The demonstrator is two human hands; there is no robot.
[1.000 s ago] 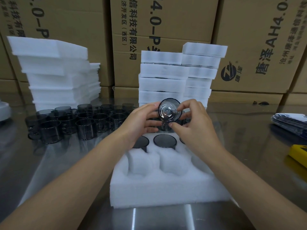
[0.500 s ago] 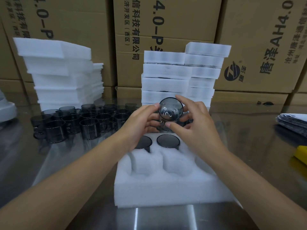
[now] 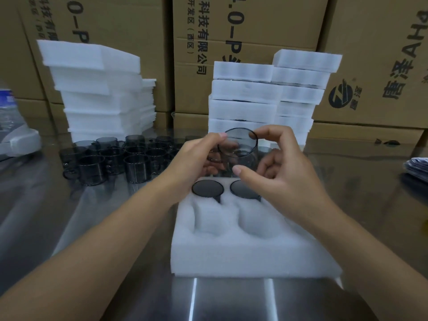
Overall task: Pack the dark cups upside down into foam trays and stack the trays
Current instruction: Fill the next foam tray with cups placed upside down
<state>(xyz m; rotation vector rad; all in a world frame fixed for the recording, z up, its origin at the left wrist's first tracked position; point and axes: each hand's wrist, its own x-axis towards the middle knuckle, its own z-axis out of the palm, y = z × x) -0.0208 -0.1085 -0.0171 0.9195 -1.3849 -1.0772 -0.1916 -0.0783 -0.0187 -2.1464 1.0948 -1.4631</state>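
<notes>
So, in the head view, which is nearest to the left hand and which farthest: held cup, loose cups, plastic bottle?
1. Held cup, gripped by the left hand.
2. Loose cups, standing farther left.
3. Plastic bottle, at the far left edge.

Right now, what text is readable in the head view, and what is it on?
"科技有限公司": middle cardboard box, printed sideways.
"(西区)": same box, beside that line.
".0-P": same box, cut off at the top edge.
"0-P": left cardboard box, cut off; the characters beside it are too blurred to read.
"唐泽AH": right cardboard box, cut off.
Unreadable: small characters by the round logo; blue bottle label.
</notes>
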